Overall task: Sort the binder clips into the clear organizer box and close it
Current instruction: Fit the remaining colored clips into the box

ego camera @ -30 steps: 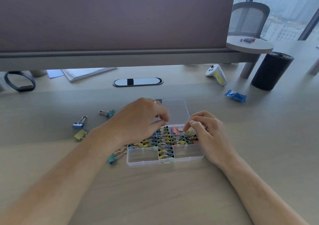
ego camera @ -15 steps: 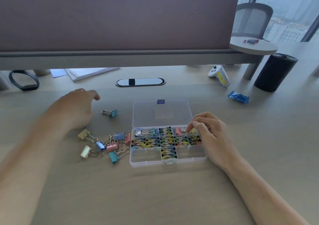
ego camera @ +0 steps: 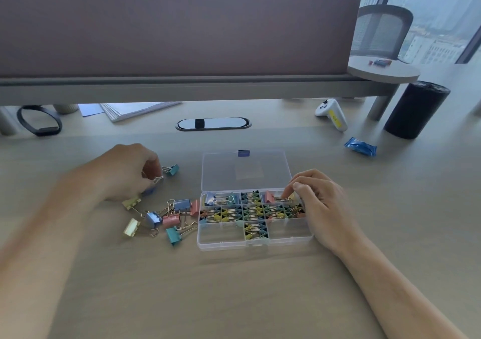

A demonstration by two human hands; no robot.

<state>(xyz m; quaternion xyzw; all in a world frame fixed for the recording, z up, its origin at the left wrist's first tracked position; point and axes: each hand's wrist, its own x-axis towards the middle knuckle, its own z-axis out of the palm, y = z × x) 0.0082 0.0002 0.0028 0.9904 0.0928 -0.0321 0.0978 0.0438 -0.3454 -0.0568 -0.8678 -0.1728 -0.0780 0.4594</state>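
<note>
The clear organizer box point(ego camera: 223, 242) lies open on the desk, its lid point(ego camera: 246, 171) folded flat behind it. Most compartments hold small coloured binder clips; the two front corner ones look bare. My right hand point(ego camera: 316, 203) rests at the box's right side, fingertips pinching a pink clip point(ego camera: 270, 197) in the back right compartment. My left hand point(ego camera: 125, 172) is left of the box, fingers closed on a blue clip point(ego camera: 149, 190) on the desk. A loose pile of larger clips point(ego camera: 166, 217) lies between that hand and the box. A teal clip point(ego camera: 172, 169) sits apart.
A blue wrapped packet point(ego camera: 360, 150) lies right of the lid. Farther back stand a black cylinder point(ego camera: 416, 109), a white controller point(ego camera: 333, 115), a cable port point(ego camera: 213, 124), stacked papers point(ego camera: 135, 109) and a black band point(ego camera: 39, 120). A partition point(ego camera: 177, 26) spans the back.
My left hand left the box, swung out to the far left, and has come down on a blue clip beside the pile. My right hand stayed at the back right compartment.
</note>
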